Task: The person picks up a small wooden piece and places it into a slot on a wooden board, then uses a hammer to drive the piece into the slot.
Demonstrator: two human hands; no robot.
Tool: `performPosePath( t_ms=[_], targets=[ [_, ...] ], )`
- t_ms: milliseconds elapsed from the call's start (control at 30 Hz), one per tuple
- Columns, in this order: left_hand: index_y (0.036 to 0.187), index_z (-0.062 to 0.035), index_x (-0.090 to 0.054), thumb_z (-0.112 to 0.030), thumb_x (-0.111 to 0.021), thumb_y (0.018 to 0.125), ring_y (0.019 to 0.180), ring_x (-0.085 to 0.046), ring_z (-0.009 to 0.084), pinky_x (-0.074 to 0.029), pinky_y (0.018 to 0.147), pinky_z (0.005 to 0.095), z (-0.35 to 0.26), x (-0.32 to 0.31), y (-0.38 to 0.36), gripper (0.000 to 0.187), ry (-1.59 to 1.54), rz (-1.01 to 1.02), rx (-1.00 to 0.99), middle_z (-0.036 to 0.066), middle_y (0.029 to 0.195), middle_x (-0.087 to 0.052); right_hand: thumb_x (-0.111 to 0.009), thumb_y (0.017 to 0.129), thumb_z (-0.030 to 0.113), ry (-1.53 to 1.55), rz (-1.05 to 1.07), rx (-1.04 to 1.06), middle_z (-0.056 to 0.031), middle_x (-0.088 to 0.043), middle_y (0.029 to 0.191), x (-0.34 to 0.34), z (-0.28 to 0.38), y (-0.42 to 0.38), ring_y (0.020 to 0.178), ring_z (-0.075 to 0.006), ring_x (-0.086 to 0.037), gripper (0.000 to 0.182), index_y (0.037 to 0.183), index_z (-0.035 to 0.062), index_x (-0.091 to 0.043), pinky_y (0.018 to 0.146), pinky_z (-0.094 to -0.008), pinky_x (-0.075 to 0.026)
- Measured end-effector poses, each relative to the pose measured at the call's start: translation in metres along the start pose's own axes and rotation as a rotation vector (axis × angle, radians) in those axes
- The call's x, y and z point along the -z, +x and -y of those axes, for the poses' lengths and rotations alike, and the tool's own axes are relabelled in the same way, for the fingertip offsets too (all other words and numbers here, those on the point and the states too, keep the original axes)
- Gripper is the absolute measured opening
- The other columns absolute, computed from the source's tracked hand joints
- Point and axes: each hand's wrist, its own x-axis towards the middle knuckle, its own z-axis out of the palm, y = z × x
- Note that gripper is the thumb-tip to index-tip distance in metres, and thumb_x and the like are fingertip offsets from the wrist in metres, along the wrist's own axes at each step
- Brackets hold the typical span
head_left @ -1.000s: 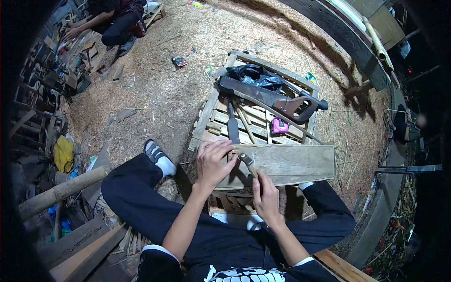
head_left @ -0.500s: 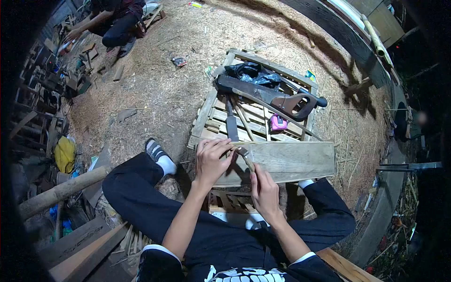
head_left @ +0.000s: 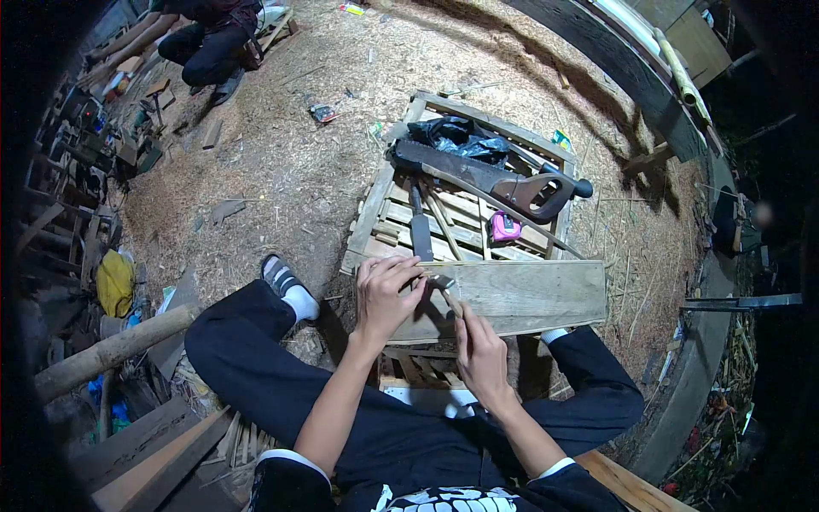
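Note:
A wooden board point(head_left: 533, 294) lies across in front of me. Near its left end, my left hand point(head_left: 388, 290) has thumb and fingers pinched at the board's far edge, around something small I cannot make out. My right hand point(head_left: 483, 346) is closed on the handle of a small hammer point(head_left: 451, 298), whose head is just right of my left fingertips. Beyond the board, a slatted wooden crate point(head_left: 373, 209) bears a handsaw point(head_left: 478, 177), a pink tape measure point(head_left: 505, 226), a chisel point(head_left: 421, 235) and a black plastic bag point(head_left: 461, 141).
Another person point(head_left: 209, 47) crouches at the upper left beside piled wood scraps. A round pole point(head_left: 119, 348) and planks point(head_left: 158, 461) lie at the lower left. A long beam point(head_left: 627, 81) runs along the upper right. A yellow bag point(head_left: 115, 283) is at the left.
The hammer's head has tilted and shifted slightly toward me, while my left hand stays almost in place. The other person's arms have moved farther left.

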Motion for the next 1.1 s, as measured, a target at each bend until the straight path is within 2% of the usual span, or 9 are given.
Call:
performPosePath(
  t_ms=[100, 333, 400, 533, 633, 733, 900, 1000, 1100],
  targets=[
    [0.095, -0.0093, -0.081, -0.016, -0.084, 0.082, 0.113, -0.072, 0.0209, -0.045, 0.103, 0.0439, 0.0, 0.001, 0.0, 0.015, 0.0, -0.006, 0.012, 0.004, 0.115, -0.081, -0.06, 0.105, 0.008, 0.113, -0.073, -0.009, -0.0234, -0.067, 0.097, 0.003, 0.004, -0.005, 0.078, -0.0433, -0.07, 0.036, 0.14, 0.0012, -0.06, 0.065, -0.0487, -0.056],
    [0.095, -0.0092, -0.081, -0.017, -0.085, 0.081, 0.113, -0.072, 0.0217, -0.045, 0.103, 0.0441, 0.001, 0.001, 0.001, 0.017, -0.003, 0.009, 0.009, 0.004, 0.115, -0.081, -0.061, 0.105, 0.01, 0.066, -0.032, -0.001, -0.0232, -0.067, 0.095, -0.001, -0.003, 0.003, 0.076, -0.0434, -0.069, 0.036, 0.14, 0.0017, -0.06, 0.064, -0.0491, -0.055],
    [0.096, -0.009, -0.081, -0.017, -0.085, 0.081, 0.113, -0.072, 0.0219, -0.045, 0.104, 0.0441, 0.001, 0.002, 0.0, 0.017, -0.001, 0.005, 0.01, 0.004, 0.115, -0.081, -0.062, 0.105, 0.01, 0.097, -0.1, 0.014, -0.0222, -0.065, 0.092, -0.003, 0.001, 0.001, 0.073, -0.0426, -0.068, 0.036, 0.141, 0.0019, -0.06, 0.062, -0.0493, -0.054],
    [0.096, -0.009, -0.082, -0.017, -0.085, 0.081, 0.113, -0.072, 0.0223, -0.045, 0.104, 0.0441, 0.002, 0.0, -0.001, 0.018, -0.03, 0.012, 0.022, 0.004, 0.116, -0.081, -0.062, 0.105, 0.009, 0.017, -0.022, 0.007, -0.0207, -0.064, 0.09, -0.002, 0.0, 0.005, 0.07, -0.0415, -0.067, 0.038, 0.142, 0.002, -0.06, 0.06, -0.049, -0.053],
    [0.096, -0.0091, -0.082, -0.018, -0.085, 0.081, 0.113, -0.072, 0.0224, -0.045, 0.104, 0.0444, 0.003, 0.002, -0.001, 0.018, -0.025, 0.019, 0.032, 0.004, 0.116, -0.081, -0.063, 0.105, 0.01, 0.09, -0.141, 0.047, -0.0193, -0.064, 0.091, -0.002, 0.001, 0.004, 0.07, -0.0404, -0.067, 0.039, 0.143, 0.0026, -0.06, 0.06, -0.0486, -0.054],
    [0.096, -0.0089, -0.082, -0.019, -0.085, 0.081, 0.113, -0.072, 0.0223, -0.045, 0.105, 0.0445, 0.001, 0.001, 0.0, 0.018, -0.028, 0.017, 0.029, 0.004, 0.116, -0.081, -0.063, 0.104, 0.008, -0.039, -0.003, 0.017, -0.0195, -0.064, 0.091, -0.003, -0.002, 0.006, 0.07, -0.0402, -0.068, 0.04, 0.144, 0.0024, -0.06, 0.06, -0.0489, -0.054],
    [0.096, -0.0091, -0.082, -0.02, -0.084, 0.081, 0.112, -0.072, 0.0223, -0.044, 0.104, 0.044, 0.0, 0.003, 0.001, 0.018, -0.015, 0.014, 0.03, 0.004, 0.115, -0.081, -0.062, 0.106, 0.013, 0.098, -0.144, 0.03, -0.0197, -0.066, 0.094, -0.003, 0.004, 0.001, 0.073, -0.041, -0.069, 0.037, 0.141, 0.0038, -0.062, 0.061, -0.0494, -0.055],
    [0.097, -0.0085, -0.083, -0.022, -0.084, 0.082, 0.112, -0.072, 0.0227, -0.044, 0.105, 0.0446, 0.001, 0.003, 0.002, 0.02, -0.023, 0.022, 0.023, 0.004, 0.115, -0.081, -0.063, 0.104, 0.007, -0.03, -0.012, 0.031, -0.0202, -0.067, 0.094, -0.005, -0.004, 0.004, 0.073, -0.0409, -0.07, 0.039, 0.142, 0.0028, -0.061, 0.061, -0.0482, -0.056],
    [0.096, -0.0088, -0.082, -0.02, -0.084, 0.081, 0.113, -0.072, 0.0225, -0.044, 0.105, 0.0445, 0.0, 0.004, 0.002, 0.019, -0.017, 0.02, 0.027, 0.004, 0.115, -0.081, -0.063, 0.104, 0.009, 0.053, -0.102, 0.045, -0.0202, -0.067, 0.094, -0.006, 0.002, 0.004, 0.073, -0.0408, -0.069, 0.038, 0.142, 0.0036, -0.061, 0.061, -0.0484, -0.056]
  ],
)
